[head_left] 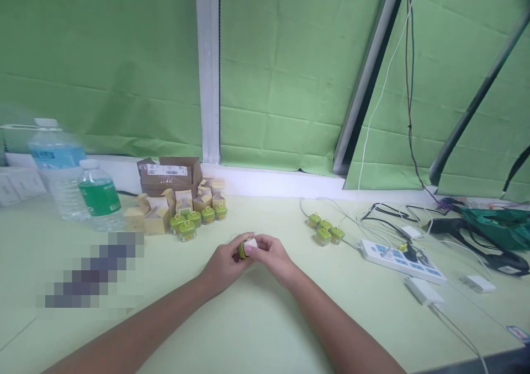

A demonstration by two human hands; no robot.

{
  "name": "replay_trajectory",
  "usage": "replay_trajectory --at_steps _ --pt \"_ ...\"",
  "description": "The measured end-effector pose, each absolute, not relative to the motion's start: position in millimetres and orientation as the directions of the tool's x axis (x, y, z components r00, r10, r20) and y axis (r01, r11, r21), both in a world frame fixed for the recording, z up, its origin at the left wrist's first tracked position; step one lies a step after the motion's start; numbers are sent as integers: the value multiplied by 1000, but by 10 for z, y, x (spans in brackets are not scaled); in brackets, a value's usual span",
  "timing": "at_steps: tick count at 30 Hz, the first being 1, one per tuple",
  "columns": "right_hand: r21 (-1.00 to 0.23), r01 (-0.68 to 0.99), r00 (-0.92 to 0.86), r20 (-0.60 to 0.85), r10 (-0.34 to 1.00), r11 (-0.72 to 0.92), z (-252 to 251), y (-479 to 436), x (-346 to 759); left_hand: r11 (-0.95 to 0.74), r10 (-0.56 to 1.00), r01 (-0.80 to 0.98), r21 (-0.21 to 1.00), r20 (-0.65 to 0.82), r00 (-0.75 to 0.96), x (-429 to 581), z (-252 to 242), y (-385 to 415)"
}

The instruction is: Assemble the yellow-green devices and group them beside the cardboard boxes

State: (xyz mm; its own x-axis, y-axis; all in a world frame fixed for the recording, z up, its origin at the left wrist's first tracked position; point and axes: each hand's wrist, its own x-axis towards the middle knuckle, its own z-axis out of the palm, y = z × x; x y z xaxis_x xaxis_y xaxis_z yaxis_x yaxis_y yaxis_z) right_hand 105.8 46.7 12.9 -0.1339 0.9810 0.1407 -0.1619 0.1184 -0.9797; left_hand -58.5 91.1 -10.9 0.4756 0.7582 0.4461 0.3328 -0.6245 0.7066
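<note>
The left hand (pixel 223 263) curls around a small green-and-white case (pixel 250 242), while the right hand (pixel 276 257) pinches it from the other side, thumb on the white part. The case sits between both sets of fingertips, above the table (pixel 256 330); fingers partly cover it, so its lid appears open, though that is uncertain. Green-lidded clear containers (pixel 323 236) cluster beyond the right hand.

Looked bright and soft, with a pale green cast across the counter (pixel 269 330). Showed a faint shadow on the left blind (pixel 99 59), blurred the large bottle (pixel 62 189), skewed the right-hand bars (pixel 480 99), pixelated 1 patch (pixel 91 274).
</note>
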Motion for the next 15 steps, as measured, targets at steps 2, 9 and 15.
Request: replay_trajectory --at_steps 2,9,15 --pt "-977 -166 -97 151 984 133 139 464 1045 -629 762 371 683 447 468 -589 -96 913" --pt "-981 -44 52 184 981 187 4 548 1035 -662 750 538 522 462 474 -604 -46 906" --pt "-981 30 107 194 975 192 -51 575 1057 -709 698 570 416 530 481 -628 -96 972"
